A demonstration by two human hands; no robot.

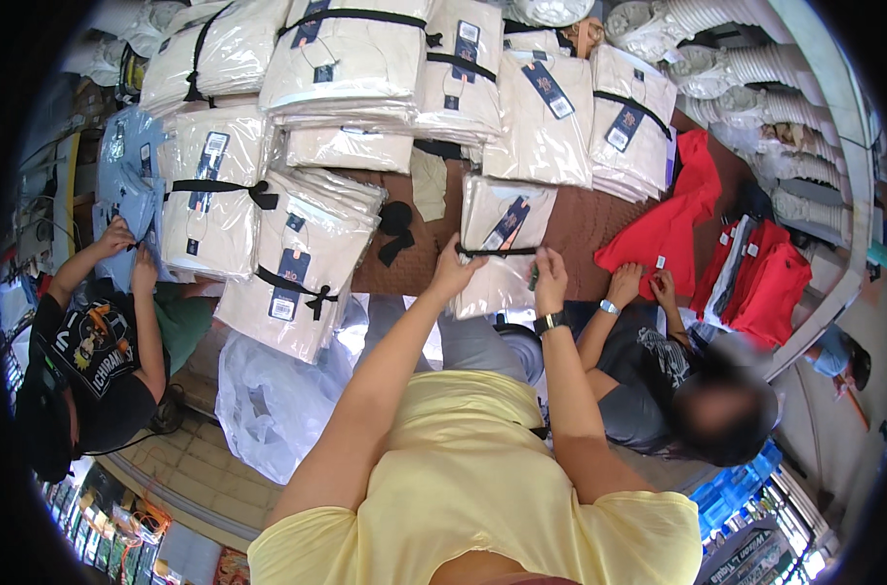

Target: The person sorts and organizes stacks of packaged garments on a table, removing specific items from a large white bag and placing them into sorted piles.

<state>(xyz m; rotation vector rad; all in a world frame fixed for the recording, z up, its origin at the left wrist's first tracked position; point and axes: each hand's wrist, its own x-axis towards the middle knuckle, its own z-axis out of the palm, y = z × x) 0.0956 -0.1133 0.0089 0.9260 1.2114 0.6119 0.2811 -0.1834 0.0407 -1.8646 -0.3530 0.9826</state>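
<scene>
In front of me lies a small stack of cream garments in clear plastic bags (493, 203), with a dark blue tag on top. A black cloth strip (510, 252) runs across the stack. My left hand (451, 270) grips the strip at the stack's left edge, thumb on the strip. On the right edge my right hand (551, 277) pinches the strip's other end with its fingers closed. A small dark piece shows beside those fingers, too small to name. The strip looks taut, and the underside of the stack is hidden.
Tied bundles of bagged cream garments (350, 58) crowd the brown-covered table (585, 234). Loose black strips (396, 224) lie left of my stack. At right, a co-worker's hands rest on a red garment (664, 210); at left, another handles blue garments (129, 185). A clear plastic bag (268, 400) hangs below.
</scene>
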